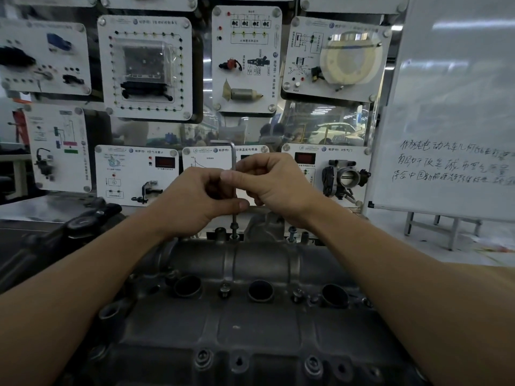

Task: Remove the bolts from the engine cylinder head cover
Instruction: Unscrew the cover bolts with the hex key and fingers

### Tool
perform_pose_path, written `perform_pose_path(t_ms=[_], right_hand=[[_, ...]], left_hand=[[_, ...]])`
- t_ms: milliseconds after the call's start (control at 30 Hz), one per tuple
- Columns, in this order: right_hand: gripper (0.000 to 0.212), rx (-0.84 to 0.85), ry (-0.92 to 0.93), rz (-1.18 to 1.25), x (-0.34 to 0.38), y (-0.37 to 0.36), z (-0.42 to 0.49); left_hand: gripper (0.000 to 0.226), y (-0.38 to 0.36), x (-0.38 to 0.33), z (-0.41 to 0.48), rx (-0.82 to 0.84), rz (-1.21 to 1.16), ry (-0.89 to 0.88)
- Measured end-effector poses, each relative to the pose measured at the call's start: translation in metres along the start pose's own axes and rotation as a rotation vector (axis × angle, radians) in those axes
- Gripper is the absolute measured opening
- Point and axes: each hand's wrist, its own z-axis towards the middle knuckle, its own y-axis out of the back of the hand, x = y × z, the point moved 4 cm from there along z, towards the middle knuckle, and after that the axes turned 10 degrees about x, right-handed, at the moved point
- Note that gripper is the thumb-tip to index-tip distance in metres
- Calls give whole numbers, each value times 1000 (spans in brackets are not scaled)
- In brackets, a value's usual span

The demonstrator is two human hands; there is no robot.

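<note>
The grey metal cylinder head cover (264, 324) fills the lower middle of the head view. An L-shaped hex key (233, 160) stands upright, its tip in a bolt (233, 232) on the cover's far edge. My left hand (200, 199) and my right hand (274, 182) both pinch the key's long shaft between thumb and fingers, left hand lower. Another bolt (291, 234) stands raised at the far edge to the right. Two bolts (224, 289) (297, 295) sit between the round plug holes.
A wall of white demonstration panels (145, 68) with car parts stands behind the engine. A whiteboard (451, 112) with handwriting stands at the right. A black part (92, 215) lies left of the cover. More bolts (313, 364) line the near edge.
</note>
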Motion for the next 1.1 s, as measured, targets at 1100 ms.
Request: perform_pose_path(t_ms=[1100], right_hand=[[8,16,4,-60,7,-2,-2]], left_hand=[[11,-1,2,-1,68,46,-2]])
